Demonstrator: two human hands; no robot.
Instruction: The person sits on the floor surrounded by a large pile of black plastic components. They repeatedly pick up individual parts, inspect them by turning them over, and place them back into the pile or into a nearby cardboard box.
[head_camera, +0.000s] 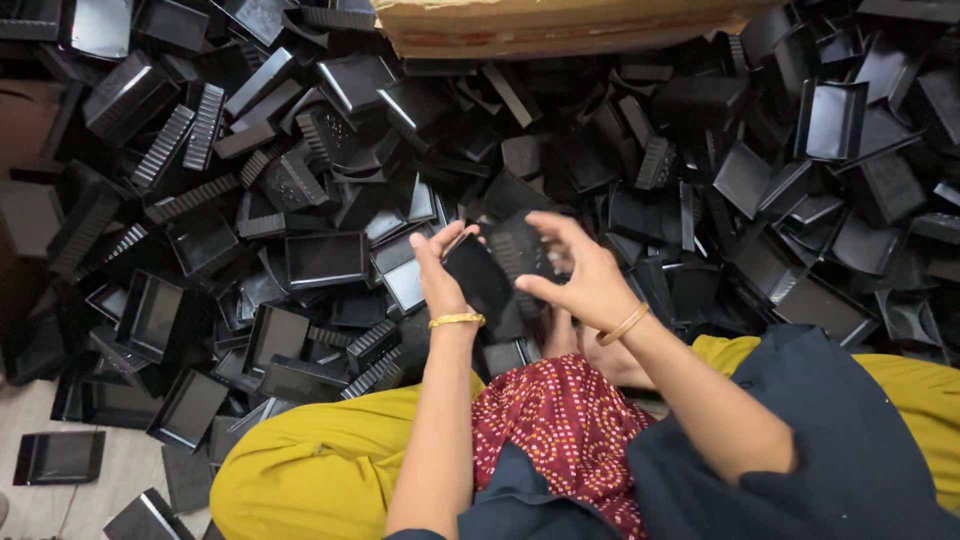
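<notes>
Both of my hands hold black plastic pieces over my lap. My left hand (437, 275) grips a flat black tray-like part (478, 280) by its left edge. My right hand (580, 275) holds a ribbed black plastic part (517, 250) against it, thumb underneath and fingers spread over the top. A gold bangle circles each wrist. Where the two parts meet is partly hidden by my fingers.
A deep heap of black plastic trays and ribbed parts (300, 200) covers the floor in front and to both sides. A cardboard box (560, 25) sits at the top. A lone tray (58, 457) lies on the pale floor at lower left. My yellow-clad knees (310, 470) fill the foreground.
</notes>
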